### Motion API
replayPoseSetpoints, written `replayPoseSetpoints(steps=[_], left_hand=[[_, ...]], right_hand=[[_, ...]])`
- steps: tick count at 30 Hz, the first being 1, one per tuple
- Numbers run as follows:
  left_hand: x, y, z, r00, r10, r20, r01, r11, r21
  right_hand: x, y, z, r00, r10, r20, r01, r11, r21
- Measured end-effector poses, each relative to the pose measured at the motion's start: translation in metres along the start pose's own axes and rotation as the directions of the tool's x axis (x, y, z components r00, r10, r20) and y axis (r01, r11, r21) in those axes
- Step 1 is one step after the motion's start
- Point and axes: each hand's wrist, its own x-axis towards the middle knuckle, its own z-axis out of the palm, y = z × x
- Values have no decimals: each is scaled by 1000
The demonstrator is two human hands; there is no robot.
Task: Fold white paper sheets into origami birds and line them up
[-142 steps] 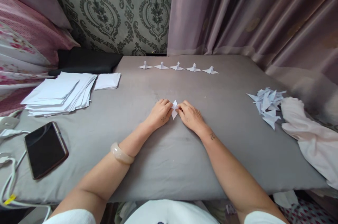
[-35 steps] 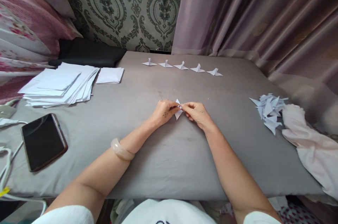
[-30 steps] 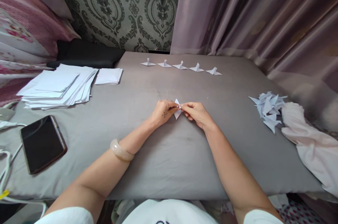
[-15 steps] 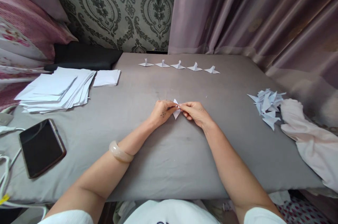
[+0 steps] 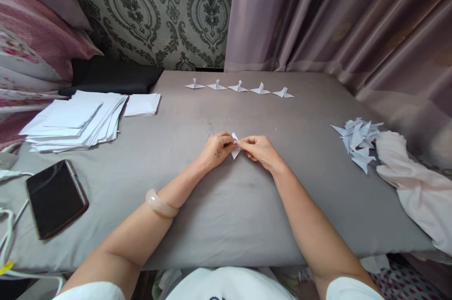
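A small folded white paper crane [image 5: 235, 153] is held just over the middle of the grey cloth, its two pointed ends showing above and below my fingers. My left hand [image 5: 217, 150] pinches it from the left side. From the right, the thumb and forefinger of my right hand [image 5: 260, 150] close on its middle, and the fingertips of both hands meet there. The fingers hide the centre folds. Farther back, several similar folded paper cranes [image 5: 239, 87] sit in a row.
At left lie a large stack of white paper [image 5: 76, 118], a smaller stack of paper squares [image 5: 142, 104], a tablet-like black device [image 5: 56, 198] and white cables [image 5: 9, 229]. To the right, a heap of folded paper pieces [image 5: 358, 137] lies beside a pale pink cloth [image 5: 409, 173].
My right fingertips have shifted slightly left, closer to my left fingers over the middle of the paper crane. Everything else stays where it was.
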Motion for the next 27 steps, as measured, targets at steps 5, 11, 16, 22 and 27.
replayPoseSetpoints(steps=[5, 11, 16, 22, 27], left_hand=[[1, -3, 1, 1000, 3, 16, -3, 1000, 7], [1, -5, 1, 1000, 14, 27, -13, 1000, -17], [1, -5, 1, 1000, 16, 17, -16, 999, -36], [1, -5, 1, 999, 29, 19, -28, 999, -40], [1, -5, 0, 998, 51, 23, -51, 999, -1]], right_hand=[[1, -3, 4, 999, 27, -28, -27, 999, 32], [4, -3, 3, 997, 78, -12, -77, 996, 44], [3, -2, 0, 999, 51, -17, -51, 999, 4], [2, -5, 4, 997, 61, -46, -62, 998, -19], [3, -6, 1, 996, 80, -35, -81, 996, -29]])
